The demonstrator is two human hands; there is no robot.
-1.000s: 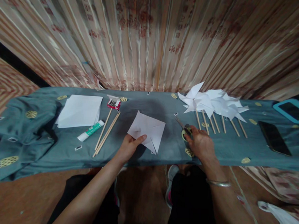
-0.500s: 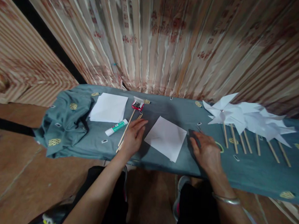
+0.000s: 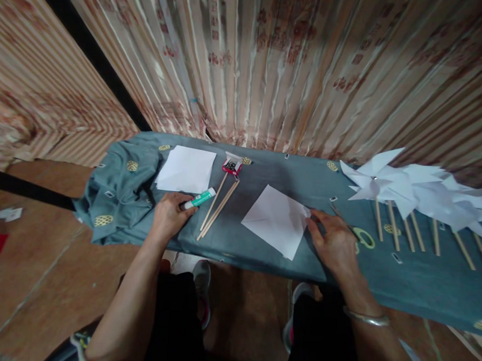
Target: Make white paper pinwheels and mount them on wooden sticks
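Note:
My left hand (image 3: 169, 215) is closed around one end of a green and white glue stick (image 3: 202, 198), just in front of a stack of white paper (image 3: 187, 169). A square sheet of white paper (image 3: 273, 220) lies turned cornerwise in the middle of the cloth, with crease lines on it. At its right corner, the thumb and index finger of my right hand (image 3: 331, 238) pinch the paper. Beside that hand lies a pair of scissors with light green handles (image 3: 363, 238), partly hidden by it.
Several wooden sticks (image 3: 219, 209) lie between the glue stick and the sheet. Behind them sits a small red box (image 3: 231, 164) holding small dark pieces. White paper pinwheels (image 3: 418, 187) on sticks lie at the right. A grey-green cloth (image 3: 229, 252) covers the narrow table, a curtain behind it.
My left hand has moved left from beside the sheet and taken hold of the glue stick. My right hand has come to the sheet's right corner. The view has shifted slightly.

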